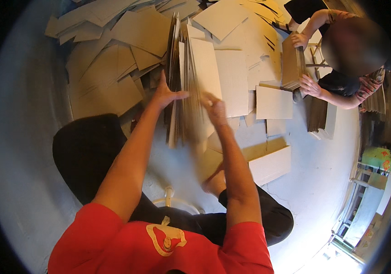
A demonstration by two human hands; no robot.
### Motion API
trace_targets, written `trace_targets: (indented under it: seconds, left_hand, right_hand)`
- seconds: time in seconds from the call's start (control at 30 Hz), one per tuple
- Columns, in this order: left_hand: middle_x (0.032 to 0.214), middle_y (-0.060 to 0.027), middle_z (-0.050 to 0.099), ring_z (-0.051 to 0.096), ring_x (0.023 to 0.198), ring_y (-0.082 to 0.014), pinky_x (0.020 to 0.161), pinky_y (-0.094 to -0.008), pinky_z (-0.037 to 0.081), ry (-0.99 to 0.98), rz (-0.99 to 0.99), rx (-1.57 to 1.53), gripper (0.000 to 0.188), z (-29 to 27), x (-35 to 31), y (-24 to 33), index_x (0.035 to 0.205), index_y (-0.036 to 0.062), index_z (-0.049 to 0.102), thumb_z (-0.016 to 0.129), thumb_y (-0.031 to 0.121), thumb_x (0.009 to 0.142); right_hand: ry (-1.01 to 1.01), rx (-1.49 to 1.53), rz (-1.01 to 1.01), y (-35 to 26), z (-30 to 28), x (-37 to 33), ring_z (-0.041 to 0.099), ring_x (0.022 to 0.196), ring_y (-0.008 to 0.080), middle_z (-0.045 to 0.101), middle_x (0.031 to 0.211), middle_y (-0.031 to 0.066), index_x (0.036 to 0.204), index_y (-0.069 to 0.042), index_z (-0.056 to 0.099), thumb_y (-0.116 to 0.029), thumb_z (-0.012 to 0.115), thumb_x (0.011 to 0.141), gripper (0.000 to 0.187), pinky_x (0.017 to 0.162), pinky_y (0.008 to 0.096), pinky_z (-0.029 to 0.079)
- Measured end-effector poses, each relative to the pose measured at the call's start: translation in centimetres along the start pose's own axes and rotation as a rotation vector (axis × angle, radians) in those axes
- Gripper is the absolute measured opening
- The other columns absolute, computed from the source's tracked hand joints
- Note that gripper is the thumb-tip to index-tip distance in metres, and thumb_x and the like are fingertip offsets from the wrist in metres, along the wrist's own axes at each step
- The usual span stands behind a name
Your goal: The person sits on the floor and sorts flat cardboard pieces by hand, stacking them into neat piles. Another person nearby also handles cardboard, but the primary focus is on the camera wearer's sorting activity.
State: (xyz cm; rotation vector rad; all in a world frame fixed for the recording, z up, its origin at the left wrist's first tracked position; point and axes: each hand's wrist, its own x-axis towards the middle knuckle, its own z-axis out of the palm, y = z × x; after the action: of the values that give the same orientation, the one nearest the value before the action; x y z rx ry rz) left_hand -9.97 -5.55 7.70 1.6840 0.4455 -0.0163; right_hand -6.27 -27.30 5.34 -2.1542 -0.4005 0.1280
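In the head view, the left hand (169, 95) holds the left side of a bunch of cardboard sheets (187, 75), with its thumb reaching over the near edges. The right hand (214, 108) is curled at the bunch's right side. It is blurry, so I cannot tell if it grips tight. The bunch stands up between the 2 hands, and its edges look uneven, so I think this bunch is not tidy yet.

Some work looks done. To the right of the right hand and a bit nearer the body, 1 neat block of sheets (271, 164) sits on the floor (314, 182). Farther right, 1 more tidy stack (321, 118) stands up. Past that, another person (369, 86) has 2 hands on a stack of sheets (293, 59).

A lot seems left. Beyond the left hand and off to its left, a big messy heap of sheets (108, 77) lies every which way. Beyond the right hand, more loose sheets (231, 82) lie flat.
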Motion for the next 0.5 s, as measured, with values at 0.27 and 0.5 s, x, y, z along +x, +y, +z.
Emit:
trace_targets:
  seconds: [0.27,0.5]
  left_hand:
    - [0.128,-0.0275,0.047,0.048,0.118,-0.0344,0.100,-0.0389,0.039,0.248,-0.198,-0.085,0.105,-0.4,1.6,-0.7,0.135,-0.0092,0.028,0.088,0.023,0.054]
    - [0.108,-0.0170,0.060,0.059,0.098,-0.0270,0.086,-0.0370,0.049,0.208,-0.053,-0.150,0.081,0.5,2.4,-1.3,0.119,-0.0028,0.045,0.088,0.016,0.053]
  right_hand:
    - [0.369,0.154,0.456,8.3,-0.4,2.1,0.064,0.079,0.0250,0.068,0.093,0.0156,0.112,-0.001,0.062,-0.021,0.072,0.075,0.043,0.070,0.0369,0.051]
    - [0.336,-0.410,0.699,19.5,-7.8,3.2,0.036,0.130,0.0352,0.039,0.139,0.0253,0.141,0.002,0.025,-0.040,0.083,0.056,0.112,0.108,0.0409,0.029]
